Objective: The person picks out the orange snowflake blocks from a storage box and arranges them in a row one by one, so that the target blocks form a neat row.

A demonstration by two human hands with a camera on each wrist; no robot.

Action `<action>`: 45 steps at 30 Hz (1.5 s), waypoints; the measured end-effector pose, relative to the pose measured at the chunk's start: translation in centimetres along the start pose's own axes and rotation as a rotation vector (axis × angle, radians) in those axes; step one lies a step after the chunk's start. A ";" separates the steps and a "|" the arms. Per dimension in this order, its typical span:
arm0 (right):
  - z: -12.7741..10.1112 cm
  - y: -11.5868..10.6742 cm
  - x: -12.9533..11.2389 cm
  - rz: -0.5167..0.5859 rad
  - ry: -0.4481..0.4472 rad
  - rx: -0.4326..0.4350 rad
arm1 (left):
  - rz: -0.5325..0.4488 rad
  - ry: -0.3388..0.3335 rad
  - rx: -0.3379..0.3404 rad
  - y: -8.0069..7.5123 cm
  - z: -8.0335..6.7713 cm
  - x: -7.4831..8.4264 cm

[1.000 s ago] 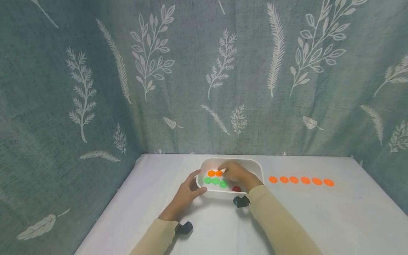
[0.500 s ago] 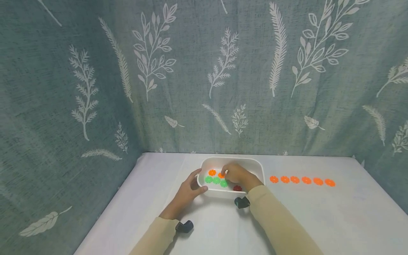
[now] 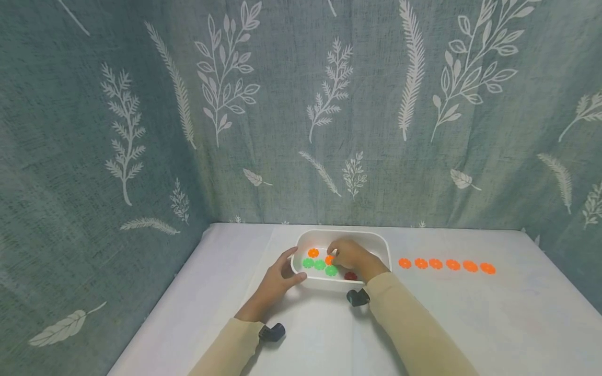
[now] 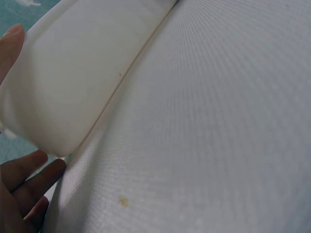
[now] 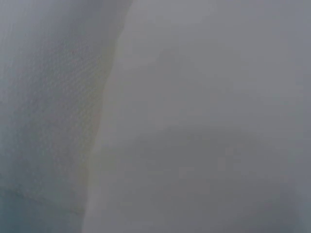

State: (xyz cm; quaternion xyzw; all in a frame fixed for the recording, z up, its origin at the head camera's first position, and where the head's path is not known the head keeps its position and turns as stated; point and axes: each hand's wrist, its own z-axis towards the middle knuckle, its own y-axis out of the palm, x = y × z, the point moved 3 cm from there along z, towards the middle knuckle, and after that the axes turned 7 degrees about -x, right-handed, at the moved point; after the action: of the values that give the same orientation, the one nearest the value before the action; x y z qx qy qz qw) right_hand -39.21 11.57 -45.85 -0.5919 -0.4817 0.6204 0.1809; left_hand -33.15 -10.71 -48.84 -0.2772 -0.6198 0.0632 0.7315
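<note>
A white plastic tray (image 3: 324,284) holds flower-shaped discs. My left hand (image 3: 276,282) grips its left end, thumb at the front rim and fingers round the far side; the left wrist view shows the tray's outer wall (image 4: 82,73) between thumb and fingers. Inside the tray, my right hand (image 3: 351,257) has its fingertips on an orange disc (image 3: 329,260), partly covering it. Another orange disc (image 3: 313,253) lies to the left. Green discs (image 3: 320,265) lie in a row in front, with a dark red disc (image 3: 350,276) near the front wall. The right wrist view is blurred white, without fingers.
Several orange discs (image 3: 453,265) lie in a row on the white tabletop (image 3: 423,313), right of the tray. A green leaf-patterned curtain (image 3: 282,130) stands behind the table and along its sides. Each wrist carries a small dark camera (image 3: 273,332).
My right hand and the orange disc under its fingertips have shifted slightly right and towards me, away from the other orange disc. My left hand has stayed on the tray's end.
</note>
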 end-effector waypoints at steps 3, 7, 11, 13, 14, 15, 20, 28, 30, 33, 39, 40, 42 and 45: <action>0.0 -0.2 0.0 -0.019 0.006 -0.001 | -0.008 0.002 0.001 0.0 0.1 0.1; -0.1 -0.5 0.0 -0.032 0.000 0.010 | -0.015 0.000 0.005 0.0 0.2 0.2; -0.2 -0.6 0.2 -0.019 -0.004 0.016 | -0.008 -0.006 0.006 0.2 0.2 0.2; -0.3 -0.6 0.3 -0.006 0.001 0.016 | -0.006 -0.010 0.004 0.2 0.2 0.1; -0.4 -0.5 0.3 -0.001 0.004 0.015 | -0.004 -0.012 0.003 0.3 0.2 0.1; -0.5 -0.6 0.3 0.004 0.006 0.014 | -0.001 -0.013 0.002 0.3 0.2 0.1; -0.8 -0.8 0.5 0.030 -0.008 0.008 | -0.003 -0.012 0.004 0.5 0.1 0.0; -1.3 -1.6 0.4 0.219 0.009 -0.026 | -0.035 0.014 -0.012 0.7 0.1 0.0; -1.4 -1.8 0.3 0.218 0.000 -0.028 | -0.034 0.006 -0.009 0.7 0.0 0.0; -1.5 -2.0 0.4 0.222 0.003 -0.029 | -0.021 -0.002 -0.001 0.6 0.0 -0.2; -2.4 -2.4 0.4 0.280 0.004 -0.030 | -0.001 0.001 0.009 0.3 -0.1 -0.2; -2.6 -2.4 0.4 0.288 0.002 -0.031 | -0.002 0.002 0.010 0.2 -0.2 -0.1; -2.9 -2.7 0.4 0.299 -0.005 -0.022 | -0.004 0.006 0.010 0.1 -0.2 0.1; -3.3 -3.0 0.6 0.300 -0.009 0.006 | 0.004 0.001 0.015 0.0 -0.1 0.0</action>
State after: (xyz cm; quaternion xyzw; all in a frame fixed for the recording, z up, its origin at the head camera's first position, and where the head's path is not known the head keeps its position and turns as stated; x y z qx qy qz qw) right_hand -37.42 14.75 -43.18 -0.6539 -0.3868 0.6446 0.0855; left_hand -33.01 -10.71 -48.84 -0.2729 -0.6182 0.0693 0.7339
